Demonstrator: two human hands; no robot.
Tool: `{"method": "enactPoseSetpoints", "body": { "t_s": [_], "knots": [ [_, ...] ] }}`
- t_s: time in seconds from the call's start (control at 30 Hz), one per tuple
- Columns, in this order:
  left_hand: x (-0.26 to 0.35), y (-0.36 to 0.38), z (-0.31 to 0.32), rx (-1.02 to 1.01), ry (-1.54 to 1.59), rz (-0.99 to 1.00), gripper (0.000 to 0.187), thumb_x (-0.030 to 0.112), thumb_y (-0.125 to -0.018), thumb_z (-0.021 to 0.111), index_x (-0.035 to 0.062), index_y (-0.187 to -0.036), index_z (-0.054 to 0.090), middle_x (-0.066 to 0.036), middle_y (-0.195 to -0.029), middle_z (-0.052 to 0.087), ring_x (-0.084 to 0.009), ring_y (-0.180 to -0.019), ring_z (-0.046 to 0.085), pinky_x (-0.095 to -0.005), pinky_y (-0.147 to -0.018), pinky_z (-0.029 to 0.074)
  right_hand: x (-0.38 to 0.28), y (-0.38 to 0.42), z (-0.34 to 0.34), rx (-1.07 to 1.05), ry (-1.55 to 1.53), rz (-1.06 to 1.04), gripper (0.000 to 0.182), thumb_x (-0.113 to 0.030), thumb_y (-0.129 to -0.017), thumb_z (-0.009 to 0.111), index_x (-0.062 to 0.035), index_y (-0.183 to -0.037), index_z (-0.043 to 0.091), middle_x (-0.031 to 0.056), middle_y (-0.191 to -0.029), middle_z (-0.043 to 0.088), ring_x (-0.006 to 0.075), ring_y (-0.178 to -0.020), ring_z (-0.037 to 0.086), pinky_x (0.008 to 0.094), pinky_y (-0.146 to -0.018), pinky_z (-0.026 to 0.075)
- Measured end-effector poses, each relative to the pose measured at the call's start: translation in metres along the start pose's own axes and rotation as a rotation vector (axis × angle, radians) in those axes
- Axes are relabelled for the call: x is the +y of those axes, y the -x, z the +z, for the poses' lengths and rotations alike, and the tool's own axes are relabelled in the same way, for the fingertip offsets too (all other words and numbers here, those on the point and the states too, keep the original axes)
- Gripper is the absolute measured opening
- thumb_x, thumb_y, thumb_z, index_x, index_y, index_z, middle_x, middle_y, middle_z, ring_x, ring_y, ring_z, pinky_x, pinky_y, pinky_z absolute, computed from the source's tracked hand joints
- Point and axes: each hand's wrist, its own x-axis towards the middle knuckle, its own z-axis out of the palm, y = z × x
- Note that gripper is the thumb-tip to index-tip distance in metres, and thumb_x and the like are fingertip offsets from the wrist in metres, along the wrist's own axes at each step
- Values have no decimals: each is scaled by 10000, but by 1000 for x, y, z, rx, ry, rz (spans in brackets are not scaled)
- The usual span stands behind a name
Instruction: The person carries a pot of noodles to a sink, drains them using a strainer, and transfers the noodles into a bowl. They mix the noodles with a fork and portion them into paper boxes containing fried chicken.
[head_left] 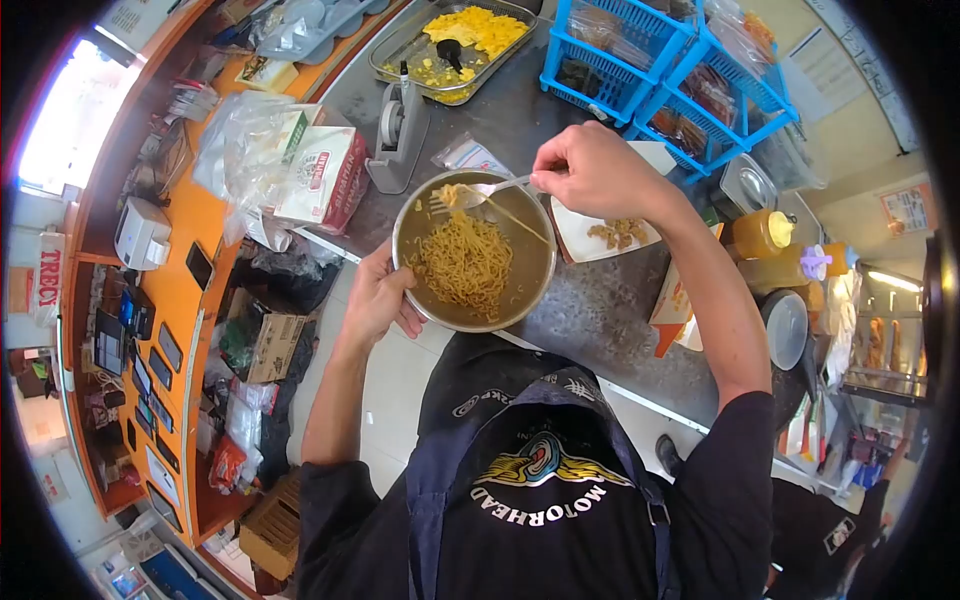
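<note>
A steel mixing bowl [541,275] of cooked noodles [465,268] is in front of me at the counter's near edge. My left hand [380,295] grips its left rim, thumb over the edge. Above the bowl's right side, my right hand [592,168] is closed on the handle of a fork [483,192]. A yellowish clump of food [458,196] sits at the tines, over the noodles. A thin light stick [520,222] slants across the inside of the bowl; its far end is hard to trace. Right of the bowl lies white paper [578,246] with small brown food pieces [620,235].
A tape dispenser [400,140] and a tray [385,62] of yellow food stand behind the bowl. Blue baskets [640,60] are at back right, sauce bottles [765,232] at right. An orange shelf [215,225] with phones runs left. Another person [820,530] is at lower right.
</note>
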Motion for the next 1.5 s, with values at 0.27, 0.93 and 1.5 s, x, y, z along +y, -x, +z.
{"method": "enactPoseSetpoints", "body": {
  "t_s": [0.27, 0.93, 1.5],
  "knots": [
    [-5, -6, 0, -14, 26, 24, 479, -20, -745, 384, -31, -1220, 445, -157, -677, 610, -175, -357, 546, -244, -273, 457, -28, 19, 11, 196, 887, -370, 88, -153, -632, 604, -124, -550, 622, 23, -617, 601, 175, -609, 614, 297, -490, 456],
    [18, 11, -32, 169, 126, 211, 378, -10, -759, 385, -115, -1115, 454, -160, -623, 595, -147, -322, 512, -204, -249, 408, 14, 87, 62, 535, -263, 472, 200, -179, -820, 565, 1, -822, 652, 203, -657, 591, 352, -657, 594, 413, -626, 460],
    [11, 37, -33, 186, 158, 218, 414, -23, -751, 389, -113, -1151, 447, -172, -652, 605, -160, -321, 518, -214, -239, 399, 33, 75, 103, 286, -290, 402, 214, -185, -826, 550, 11, -778, 622, 201, -706, 605, 360, -692, 596, 416, -630, 447]
  ]
}}
